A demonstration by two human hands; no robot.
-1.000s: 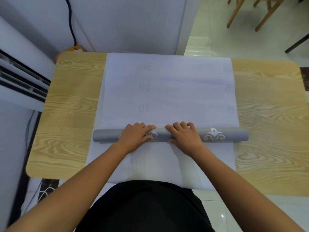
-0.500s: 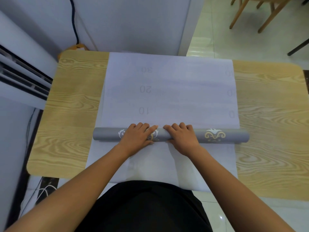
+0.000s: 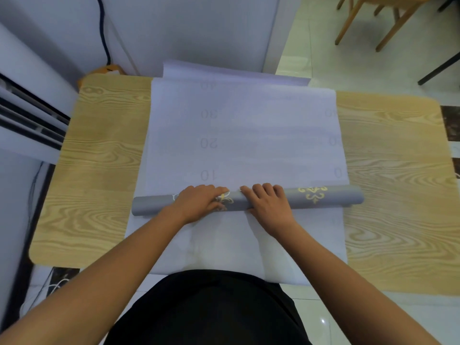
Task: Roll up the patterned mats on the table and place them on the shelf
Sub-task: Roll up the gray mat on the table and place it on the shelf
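Grey gold-patterned mat [image 3: 331,199], tightly rolled

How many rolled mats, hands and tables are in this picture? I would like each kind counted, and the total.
Rolled grey mat: 1
Hands (left hand, right hand): 2
Wooden table: 1
Total: 4

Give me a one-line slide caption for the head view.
The left hand and right hand rest on a grey, gold-patterned mat roll lying across pale sheets on the wooden table.
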